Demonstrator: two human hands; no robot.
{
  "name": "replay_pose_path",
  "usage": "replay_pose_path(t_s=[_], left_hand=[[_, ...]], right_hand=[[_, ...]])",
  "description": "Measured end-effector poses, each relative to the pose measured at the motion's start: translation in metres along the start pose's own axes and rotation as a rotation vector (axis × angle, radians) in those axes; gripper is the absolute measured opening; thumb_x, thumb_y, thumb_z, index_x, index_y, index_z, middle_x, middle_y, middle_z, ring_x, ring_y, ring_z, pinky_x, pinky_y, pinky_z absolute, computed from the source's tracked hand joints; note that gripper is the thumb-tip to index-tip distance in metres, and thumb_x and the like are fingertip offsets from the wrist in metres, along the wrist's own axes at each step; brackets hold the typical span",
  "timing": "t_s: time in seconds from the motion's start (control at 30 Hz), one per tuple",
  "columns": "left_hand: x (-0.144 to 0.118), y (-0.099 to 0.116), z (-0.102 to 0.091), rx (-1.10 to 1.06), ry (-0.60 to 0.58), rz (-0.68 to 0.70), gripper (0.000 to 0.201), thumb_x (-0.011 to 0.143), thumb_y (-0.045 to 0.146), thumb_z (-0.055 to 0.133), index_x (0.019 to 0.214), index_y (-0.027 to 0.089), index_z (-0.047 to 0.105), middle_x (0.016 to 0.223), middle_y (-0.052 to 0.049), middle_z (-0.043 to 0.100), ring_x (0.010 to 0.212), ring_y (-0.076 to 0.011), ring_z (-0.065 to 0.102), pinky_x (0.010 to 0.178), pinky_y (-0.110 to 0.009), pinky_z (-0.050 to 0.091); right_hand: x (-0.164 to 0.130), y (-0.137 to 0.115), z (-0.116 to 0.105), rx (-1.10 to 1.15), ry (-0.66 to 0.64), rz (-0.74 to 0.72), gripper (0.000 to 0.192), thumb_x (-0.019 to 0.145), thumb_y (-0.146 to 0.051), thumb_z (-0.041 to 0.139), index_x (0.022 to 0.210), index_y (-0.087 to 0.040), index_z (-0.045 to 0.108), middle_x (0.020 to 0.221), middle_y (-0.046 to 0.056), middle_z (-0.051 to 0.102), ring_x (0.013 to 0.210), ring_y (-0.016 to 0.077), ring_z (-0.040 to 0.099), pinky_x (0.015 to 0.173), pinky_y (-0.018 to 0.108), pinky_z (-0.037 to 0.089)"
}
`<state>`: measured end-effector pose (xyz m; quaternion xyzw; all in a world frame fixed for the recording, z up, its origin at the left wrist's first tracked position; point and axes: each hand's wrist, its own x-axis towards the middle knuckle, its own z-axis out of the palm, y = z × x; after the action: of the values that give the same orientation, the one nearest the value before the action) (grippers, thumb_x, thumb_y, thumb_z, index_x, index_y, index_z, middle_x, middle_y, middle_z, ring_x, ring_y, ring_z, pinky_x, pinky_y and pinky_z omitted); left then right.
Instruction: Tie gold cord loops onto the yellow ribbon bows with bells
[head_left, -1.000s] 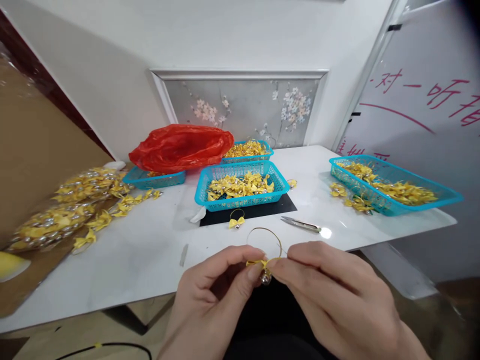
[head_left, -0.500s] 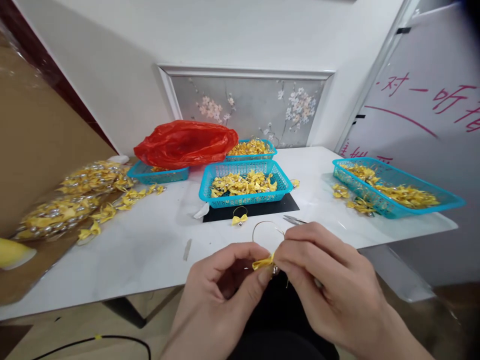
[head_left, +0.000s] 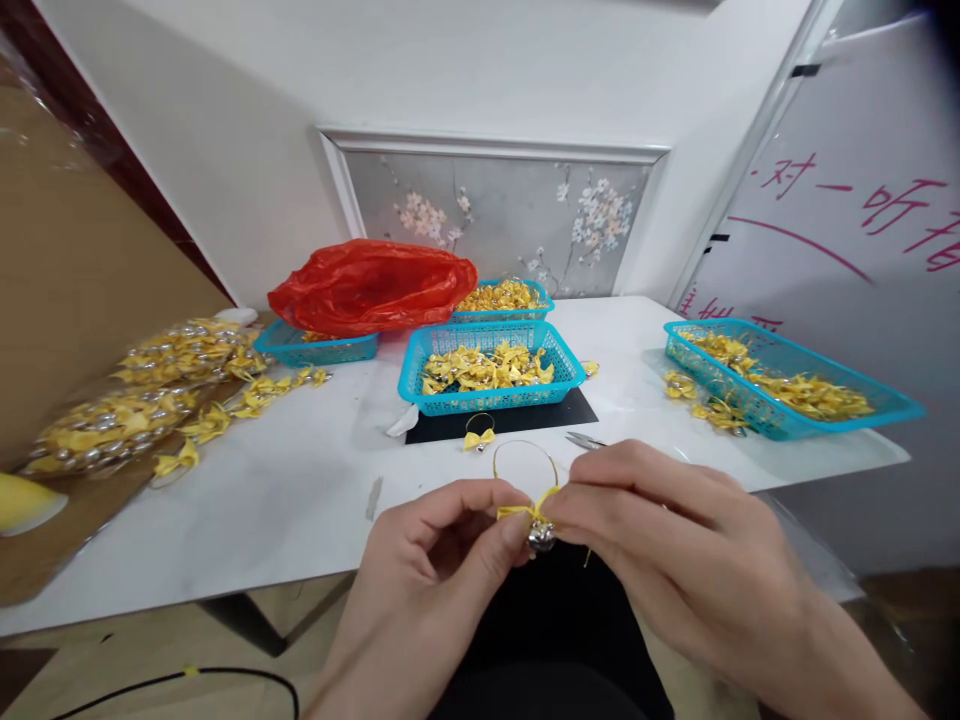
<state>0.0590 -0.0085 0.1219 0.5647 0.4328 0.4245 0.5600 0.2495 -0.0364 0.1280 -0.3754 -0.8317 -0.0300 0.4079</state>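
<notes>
Between my two hands is a yellow ribbon bow point(head_left: 517, 512) with a silver bell-like bead point(head_left: 541, 537) below it and a thin gold loop of cord point(head_left: 525, 445) rising above. My left hand point(head_left: 442, 570) pinches the bow's left side between thumb and finger. From the right, my right hand point(head_left: 667, 550) pinches the bow near its knot; a loose cord end hangs under its fingers. Just beyond the right hand lies a pair of metal scissors or tweezers point(head_left: 583, 440), partly covered. A finished-looking bow with a loop point(head_left: 478, 440) rests on the white table point(head_left: 300, 500).
A blue basket point(head_left: 491, 402) of yellow bows stands on a black mat point(head_left: 577, 408). Another blue basket point(head_left: 825, 425) is at right, with bows beside it. A red plastic bag point(head_left: 371, 290) covers a basket at the back left. Strung bows point(head_left: 120, 430) pile up on cardboard at left.
The bow has turned in my fingers, so the silver bead now shows more fully below it. The loop has shifted slightly left, and my right hand has flattened and moved a little right.
</notes>
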Motion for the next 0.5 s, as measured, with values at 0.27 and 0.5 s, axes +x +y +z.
replay_pose_path(t_s=[0.27,0.5], left_hand=[[-0.002,0.001,0.003,0.022,-0.032,0.036,0.009,0.081,0.030,0.075,0.087,0.024,0.078,0.078,0.000,0.078,0.073,-0.0141,0.069,0.067,-0.016,0.055],[-0.003,0.002,0.002,0.081,-0.063,0.057,0.012,0.081,0.025,0.074,0.092,0.027,0.075,0.083,0.003,0.075,0.072,-0.0135,0.066,0.066,-0.017,0.053]], right_hand=[[0.008,0.003,0.007,-0.086,-0.136,-0.036,0.019,0.095,-0.005,0.043,0.093,-0.018,0.056,0.091,0.003,0.061,0.075,0.0163,0.059,0.063,0.030,0.044],[0.011,0.001,0.015,0.095,-0.137,0.119,0.015,0.097,-0.009,0.041,0.089,-0.020,0.048,0.089,0.001,0.052,0.076,0.0150,0.053,0.063,0.030,0.042]])
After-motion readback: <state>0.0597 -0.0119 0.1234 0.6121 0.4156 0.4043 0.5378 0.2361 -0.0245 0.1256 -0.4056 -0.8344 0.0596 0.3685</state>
